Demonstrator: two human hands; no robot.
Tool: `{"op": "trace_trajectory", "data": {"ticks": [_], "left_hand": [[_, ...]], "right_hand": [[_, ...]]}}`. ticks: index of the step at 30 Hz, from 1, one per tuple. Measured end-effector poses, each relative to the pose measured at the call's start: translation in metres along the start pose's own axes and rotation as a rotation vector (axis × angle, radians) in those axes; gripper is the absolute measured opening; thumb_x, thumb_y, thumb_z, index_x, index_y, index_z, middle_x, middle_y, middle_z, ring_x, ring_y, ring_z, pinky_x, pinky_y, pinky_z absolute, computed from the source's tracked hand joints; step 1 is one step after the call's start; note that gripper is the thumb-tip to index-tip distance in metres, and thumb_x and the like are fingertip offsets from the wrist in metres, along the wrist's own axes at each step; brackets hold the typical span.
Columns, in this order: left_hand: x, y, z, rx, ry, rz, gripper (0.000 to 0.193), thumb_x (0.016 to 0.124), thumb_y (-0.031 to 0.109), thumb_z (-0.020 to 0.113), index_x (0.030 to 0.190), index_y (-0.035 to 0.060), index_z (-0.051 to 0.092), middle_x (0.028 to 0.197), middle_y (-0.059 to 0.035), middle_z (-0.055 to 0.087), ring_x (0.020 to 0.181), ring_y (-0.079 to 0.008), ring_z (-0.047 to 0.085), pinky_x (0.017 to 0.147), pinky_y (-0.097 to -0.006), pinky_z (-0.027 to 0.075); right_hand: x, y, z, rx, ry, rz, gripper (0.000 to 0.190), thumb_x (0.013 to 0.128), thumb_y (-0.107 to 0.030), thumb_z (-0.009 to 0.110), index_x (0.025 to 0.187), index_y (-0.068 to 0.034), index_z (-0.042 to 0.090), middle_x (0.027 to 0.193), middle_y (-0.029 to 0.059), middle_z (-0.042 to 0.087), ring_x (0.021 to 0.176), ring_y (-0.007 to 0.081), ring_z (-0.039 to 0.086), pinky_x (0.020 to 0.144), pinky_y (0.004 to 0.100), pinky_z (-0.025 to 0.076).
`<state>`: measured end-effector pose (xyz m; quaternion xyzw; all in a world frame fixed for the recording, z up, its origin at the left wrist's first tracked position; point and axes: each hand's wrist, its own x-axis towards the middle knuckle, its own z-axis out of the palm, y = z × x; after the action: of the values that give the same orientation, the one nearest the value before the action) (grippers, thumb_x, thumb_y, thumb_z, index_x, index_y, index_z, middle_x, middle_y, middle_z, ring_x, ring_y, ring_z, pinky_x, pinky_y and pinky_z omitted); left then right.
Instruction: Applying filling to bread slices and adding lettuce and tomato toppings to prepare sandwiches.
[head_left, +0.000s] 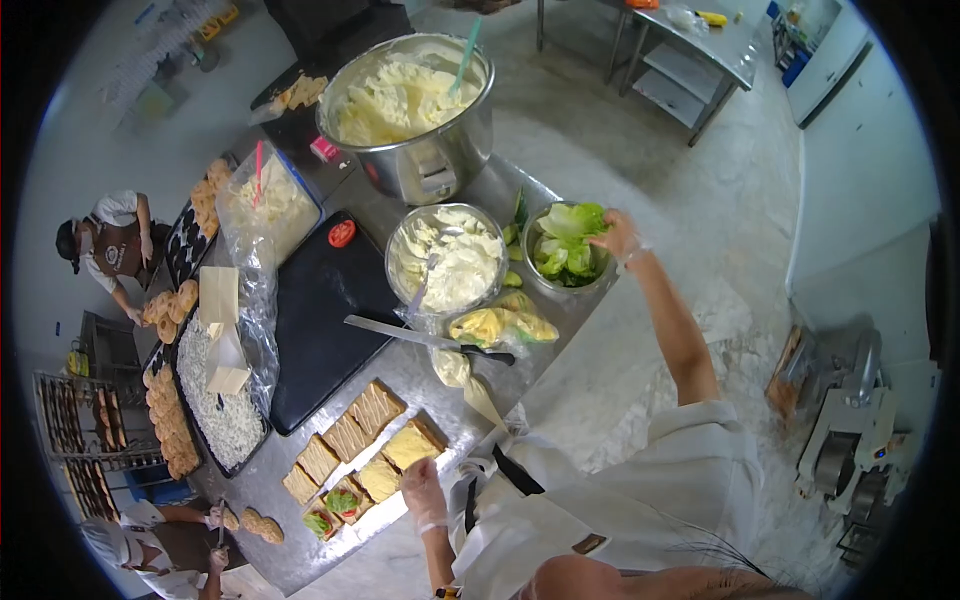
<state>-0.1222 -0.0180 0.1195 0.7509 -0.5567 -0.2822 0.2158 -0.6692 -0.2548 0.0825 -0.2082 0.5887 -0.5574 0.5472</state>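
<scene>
At the rim of a steel bowl of lettuce, my right hand, in a clear glove, pinches a lettuce leaf. My left hand, also gloved, is beside two rows of bread slices at the table's near edge. Its fingers look curled, and whether anything is in them is hidden. One row has slices with pale piped lines. In the nearer row, some slices carry a yellow layer, and others bear tomato and lettuce.
A long serrated knife lies across the black tray's corner. Close by are a piping bag, a bowl of white cream and a large steel pot. Two co-workers stand along the table's far side, one holding a knife.
</scene>
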Motion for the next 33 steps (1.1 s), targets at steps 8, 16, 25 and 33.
{"op": "trace_trajectory", "data": {"ticks": [8,16,25,33], "left_hand": [[0.071,0.144,0.100,-1.185,-0.769,-0.340,0.036,0.093,0.026,0.057,0.121,0.0050,0.052,0.116,-0.0081,0.058,0.105,-0.0200,0.057,0.093,-0.0341,0.044],[0.073,0.229,0.167,-1.581,-1.316,-0.430,0.038,0.093,0.033,0.052,0.123,0.0093,0.048,0.141,-0.0031,0.040,0.128,-0.0226,0.038,0.105,-0.0410,0.035],[0.047,0.246,0.168,-0.911,-1.446,-0.351,0.025,0.090,0.021,0.057,0.110,0.0057,0.053,0.095,-0.0060,0.060,0.088,-0.0190,0.063,0.078,-0.0352,0.054],[0.023,0.181,0.267,-0.328,-1.079,0.492,0.019,0.091,0.015,0.048,0.104,0.0030,0.054,0.086,-0.0123,0.061,0.072,-0.0258,0.061,0.066,-0.0371,0.052]], "right_hand": [[-0.094,0.027,0.044,0.567,-0.122,-0.063,0.043,0.078,-0.014,0.045,0.119,-0.001,0.050,0.112,0.0135,0.058,0.105,0.0293,0.057,0.091,0.0443,0.049],[-0.214,0.100,0.072,0.225,-0.005,-0.240,0.036,0.078,-0.010,0.053,0.113,-0.002,0.050,0.113,0.0132,0.058,0.102,0.0262,0.058,0.090,0.0401,0.047],[-0.235,0.040,0.008,0.037,0.073,-0.217,0.029,0.079,-0.020,0.071,0.101,-0.002,0.062,0.098,0.0115,0.065,0.091,0.0149,0.061,0.079,0.0302,0.048],[-0.229,0.022,0.062,-0.336,0.021,0.070,0.014,0.080,-0.019,0.069,0.075,-0.008,0.062,0.071,0.0008,0.061,0.063,0.0086,0.054,0.055,0.0269,0.044]]}}
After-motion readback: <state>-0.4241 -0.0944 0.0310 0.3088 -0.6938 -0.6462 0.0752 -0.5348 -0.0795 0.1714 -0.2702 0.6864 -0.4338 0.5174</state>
